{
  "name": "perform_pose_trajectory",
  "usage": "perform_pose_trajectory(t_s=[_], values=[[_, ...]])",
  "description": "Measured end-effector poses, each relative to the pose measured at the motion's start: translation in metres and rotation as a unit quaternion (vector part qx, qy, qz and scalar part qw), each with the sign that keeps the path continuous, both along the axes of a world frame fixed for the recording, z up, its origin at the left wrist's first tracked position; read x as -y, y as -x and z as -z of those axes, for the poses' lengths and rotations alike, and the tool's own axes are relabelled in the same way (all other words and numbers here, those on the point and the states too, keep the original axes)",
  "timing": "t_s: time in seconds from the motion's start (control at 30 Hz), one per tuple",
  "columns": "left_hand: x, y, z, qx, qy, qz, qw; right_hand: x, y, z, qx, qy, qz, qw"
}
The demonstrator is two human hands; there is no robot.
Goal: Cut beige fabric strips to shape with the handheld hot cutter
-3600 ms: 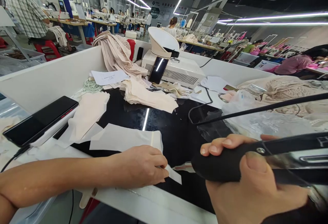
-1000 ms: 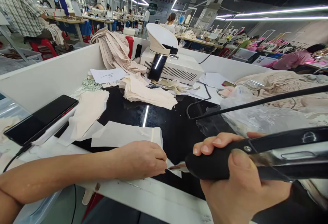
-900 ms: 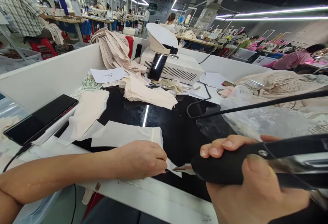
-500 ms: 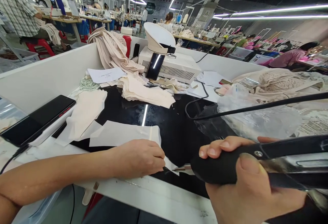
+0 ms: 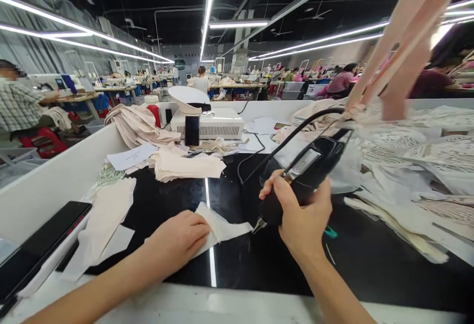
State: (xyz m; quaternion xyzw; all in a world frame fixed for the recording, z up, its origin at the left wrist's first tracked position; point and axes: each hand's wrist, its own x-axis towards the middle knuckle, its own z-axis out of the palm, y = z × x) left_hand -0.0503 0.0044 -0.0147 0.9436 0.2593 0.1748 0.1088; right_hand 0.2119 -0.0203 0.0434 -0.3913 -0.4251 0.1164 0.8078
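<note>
On the head camera I count one small white cloth piece point(image 5: 231, 228), one black handheld tool with a silver plate point(image 5: 318, 161), and two phones: a large black slab point(image 5: 40, 245) at the cloth's nine o'clock, a small upright one point(image 5: 192, 130) at eleven. My left hand point(image 5: 177, 240), fingers together, presses the cloth; whether they pinch it, I can't tell. My right hand point(image 5: 305, 213), at three o'clock, has its fingers wrapped around the tool. The cloth lies on the glossy black tabletop point(image 5: 255, 274), creased, tapering towards the tool's tip.
</note>
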Motion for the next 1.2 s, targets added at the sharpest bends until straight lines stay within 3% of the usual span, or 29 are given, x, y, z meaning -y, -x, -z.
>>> perform_pose_trajectory(t_s=[0.17, 0.3, 0.37, 0.47, 0.57, 0.87, 1.2], values=[[0.018, -0.001, -0.024, -0.070, 0.048, 0.004, 0.996, -0.002, 0.002, -0.003, -0.008, -0.002, -0.025, 1.000], [-0.001, -0.007, -0.044, -0.083, 0.041, 0.007, 0.996, 0.000, 0.008, 0.000, -0.008, 0.009, -0.041, 0.999], [-0.019, -0.016, -0.047, -0.062, 0.034, 0.044, 0.997, 0.000, 0.010, 0.000, -0.007, 0.013, -0.044, 0.999], [-0.043, -0.031, -0.044, -0.047, 0.082, 0.140, 0.986, 0.000, 0.014, 0.000, -0.004, 0.017, -0.049, 0.999], [-0.057, -0.043, -0.037, -0.072, 0.136, 0.183, 0.971, 0.000, 0.017, -0.001, 0.003, 0.020, -0.058, 0.998], [-0.060, -0.042, -0.035, -0.162, 0.187, 0.167, 0.954, -0.002, 0.028, 0.003, 0.006, 0.018, -0.085, 0.996], [-0.059, -0.039, -0.033, -0.152, 0.187, 0.172, 0.955, 0.000, 0.033, 0.012, 0.018, 0.050, -0.066, 0.996]])
